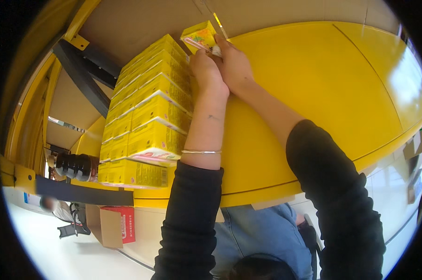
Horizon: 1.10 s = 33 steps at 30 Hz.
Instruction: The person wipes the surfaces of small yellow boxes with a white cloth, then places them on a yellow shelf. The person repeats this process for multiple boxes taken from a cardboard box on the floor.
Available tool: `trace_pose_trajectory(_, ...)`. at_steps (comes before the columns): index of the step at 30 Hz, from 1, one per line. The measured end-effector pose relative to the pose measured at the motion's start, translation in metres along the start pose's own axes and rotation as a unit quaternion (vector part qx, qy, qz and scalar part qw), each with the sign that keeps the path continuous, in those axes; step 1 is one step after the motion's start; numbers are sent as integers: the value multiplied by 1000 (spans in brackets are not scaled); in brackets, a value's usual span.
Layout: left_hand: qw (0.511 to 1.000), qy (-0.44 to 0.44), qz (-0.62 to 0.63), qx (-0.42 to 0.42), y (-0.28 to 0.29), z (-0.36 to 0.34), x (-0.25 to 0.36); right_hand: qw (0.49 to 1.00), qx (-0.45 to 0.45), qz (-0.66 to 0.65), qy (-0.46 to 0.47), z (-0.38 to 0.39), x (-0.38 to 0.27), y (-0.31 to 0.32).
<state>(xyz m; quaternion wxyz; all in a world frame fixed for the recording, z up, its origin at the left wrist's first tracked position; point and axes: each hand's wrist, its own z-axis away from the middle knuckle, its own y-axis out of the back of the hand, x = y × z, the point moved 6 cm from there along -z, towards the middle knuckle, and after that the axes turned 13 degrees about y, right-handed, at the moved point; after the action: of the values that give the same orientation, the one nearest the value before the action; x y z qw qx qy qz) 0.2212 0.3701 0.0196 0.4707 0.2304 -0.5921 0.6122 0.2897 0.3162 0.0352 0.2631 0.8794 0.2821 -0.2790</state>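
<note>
Carton stack (148,109) on shelf (313,88), bottle (78,167) to its left, single carton (199,36) far right.

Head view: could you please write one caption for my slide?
Left hand and right hand hold a small yellow carton near stacked yellow cartons on a yellow surface.

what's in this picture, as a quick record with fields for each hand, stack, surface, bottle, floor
left hand: holding near end of small yellow carton
right hand: same carton, right side
stack: yellow cartons in rows, left of the hands
surface: yellow shelf
bottle: dark bottle, left of stack
floor: brown and red cardboard box
</note>
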Motion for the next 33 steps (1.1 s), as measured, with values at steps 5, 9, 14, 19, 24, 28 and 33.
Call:
trace_pose_trajectory(5, 999, -32, -41, 6, 2, -11, 7, 999, -43, 0, 3, -19, 12, -17)
trace_pose_trajectory(9, 997, -69, -21, -20, 12, -35, 5, 993, -108, -35, 16, -32, 16, -28)
trace_pose_trajectory(14, 996, -82, -25, -2, 10, -29, 4, 991, -123, -45, 43, -35, 16, -36)
trace_pose_trajectory(19, 998, -60, 22, -4, -5, -4, 9, 988, -138, -62, 45, -37, 18, -35)
trace_pose_trajectory(24, 999, -40, 14, 0, 3, -9, 8, 986, -137, -74, 66, -34, 24, -44)
trace_pose_trajectory(28, 998, -59, -8, 14, 7, -16, 8, 981, -153, -106, 52, -35, 27, -46)
trace_pose_trajectory(33, 996, -68, -51, 36, 7, -24, 2, 985, -133, -75, 85, -36, 34, -45)
